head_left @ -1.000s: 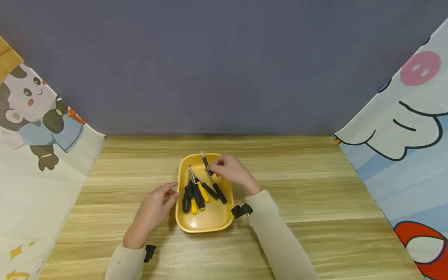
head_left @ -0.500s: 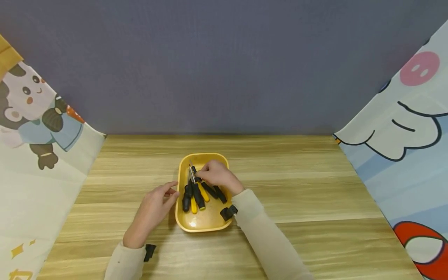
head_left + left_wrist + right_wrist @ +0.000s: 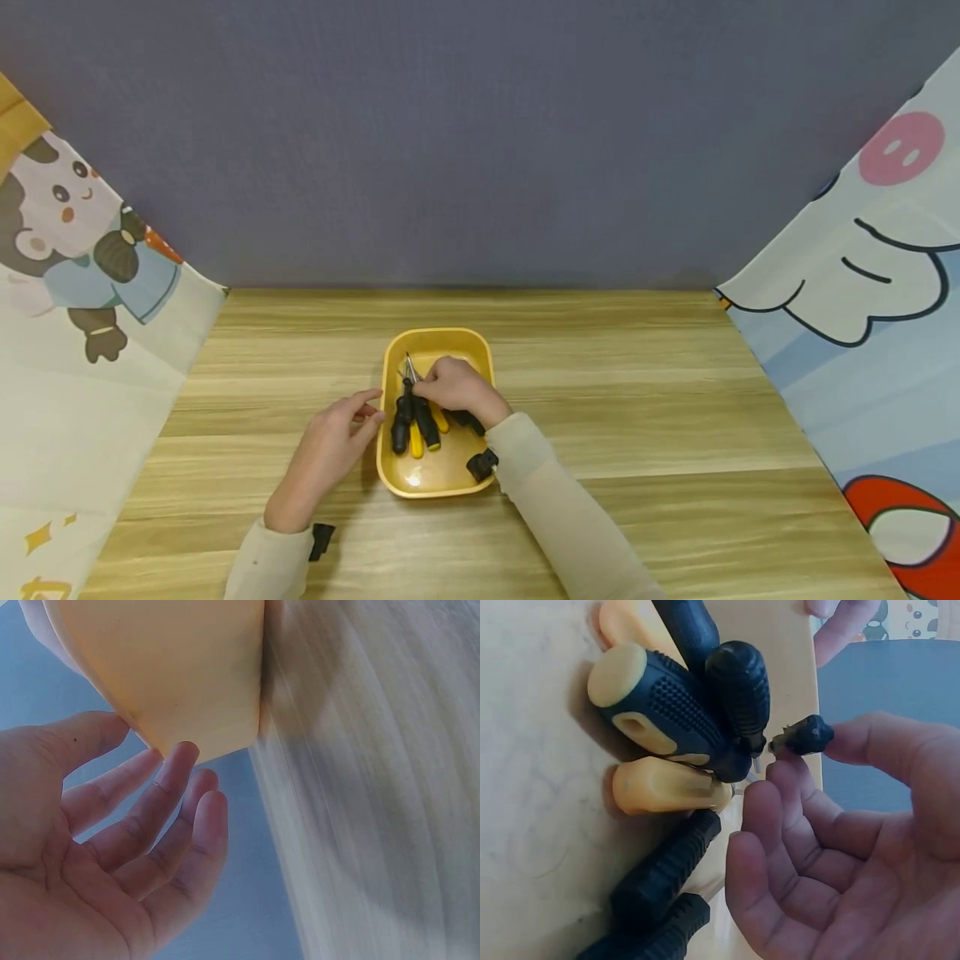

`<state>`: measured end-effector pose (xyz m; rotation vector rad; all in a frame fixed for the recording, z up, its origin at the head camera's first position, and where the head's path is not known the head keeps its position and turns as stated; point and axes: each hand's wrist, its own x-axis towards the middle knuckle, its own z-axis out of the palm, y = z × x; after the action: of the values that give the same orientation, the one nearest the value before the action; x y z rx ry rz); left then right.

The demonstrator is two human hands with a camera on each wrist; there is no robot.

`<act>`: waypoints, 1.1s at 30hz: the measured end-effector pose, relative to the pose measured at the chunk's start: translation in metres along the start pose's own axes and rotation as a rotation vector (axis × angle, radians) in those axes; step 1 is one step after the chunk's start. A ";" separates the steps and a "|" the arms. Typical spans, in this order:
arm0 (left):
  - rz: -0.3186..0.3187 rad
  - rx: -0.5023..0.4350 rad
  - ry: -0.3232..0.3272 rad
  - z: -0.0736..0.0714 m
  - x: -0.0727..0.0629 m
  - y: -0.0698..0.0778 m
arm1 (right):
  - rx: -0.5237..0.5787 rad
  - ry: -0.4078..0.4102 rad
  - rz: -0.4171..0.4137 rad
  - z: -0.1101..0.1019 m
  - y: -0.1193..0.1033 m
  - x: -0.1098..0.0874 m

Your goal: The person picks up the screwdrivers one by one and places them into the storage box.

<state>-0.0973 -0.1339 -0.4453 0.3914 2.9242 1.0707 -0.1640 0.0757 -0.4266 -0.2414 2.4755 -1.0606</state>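
Note:
A yellow tray (image 3: 435, 496) holds several screwdrivers with black or yellow handles. My right hand (image 3: 456, 387) is over the tray, pinching the black handle of a small screwdriver (image 3: 810, 735) between thumb and fingers. Close beside it in the right wrist view lie a thick black-and-yellow screwdriver (image 3: 667, 705), a slim black-handled screwdriver (image 3: 739, 682) and a yellow-handled screwdriver (image 3: 667, 787). My left hand (image 3: 330, 442) is at the tray's left side, its fingers relaxed. In the left wrist view its thumb and fingertips are right at the tray's rim (image 3: 112, 701).
The tray stands on a wood-grain table (image 3: 675, 400). A grey-blue panel (image 3: 480, 150) rises behind the table, and printed cartoon panels flank it at left and right. Two more black handles (image 3: 664, 862) lie at the right of the pile, partly under my right hand in the head view.
My right hand has moved left and toward me with the small screwdriver, from the tray's back right to over the pile. My left hand has stayed at the tray's left rim.

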 end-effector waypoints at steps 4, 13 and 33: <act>0.001 -0.003 0.002 0.001 0.000 0.000 | 0.007 -0.006 0.001 0.001 0.001 -0.001; 0.019 -0.005 0.011 0.001 -0.001 0.000 | 0.000 -0.020 -0.013 0.000 0.002 -0.005; 0.056 0.051 0.053 0.000 0.000 0.004 | -0.002 0.051 -0.155 -0.034 -0.005 -0.034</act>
<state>-0.0967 -0.1315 -0.4425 0.4546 3.0097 1.0303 -0.1487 0.1054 -0.3915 -0.4182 2.5369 -1.1396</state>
